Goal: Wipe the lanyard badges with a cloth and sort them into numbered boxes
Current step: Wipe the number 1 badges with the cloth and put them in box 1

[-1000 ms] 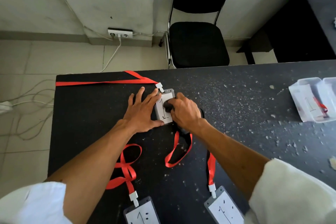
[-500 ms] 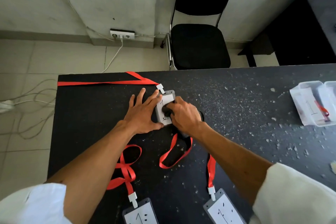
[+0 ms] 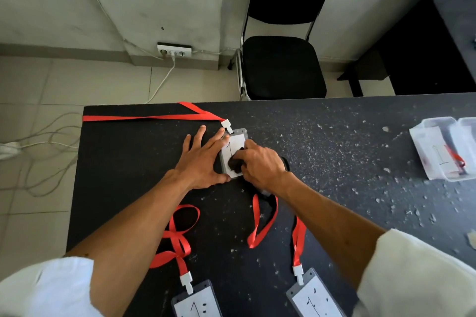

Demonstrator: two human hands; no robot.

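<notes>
I see the right hand's (image 3: 260,162) fingers curled round a small dark cloth (image 3: 235,162), mostly hidden under the knuckles, and pressing it onto the clear plastic badge with a white card marked 1 (image 3: 235,145). The left hand (image 3: 203,159) lies flat with its fingers straight and spread. Its forefinger and thumb touch the badge's left edge. The badge's red ribbon lanyard (image 3: 154,117) runs left across the speckled black table (image 3: 123,162). The near left badge (image 3: 197,302), the near right badge (image 3: 315,297) and the clear plastic box (image 3: 422,141) far right are cut off by the frame.

Badge (image 3: 235,143) marked "1", flat, dark cloth (image 3: 235,162) atop
</notes>
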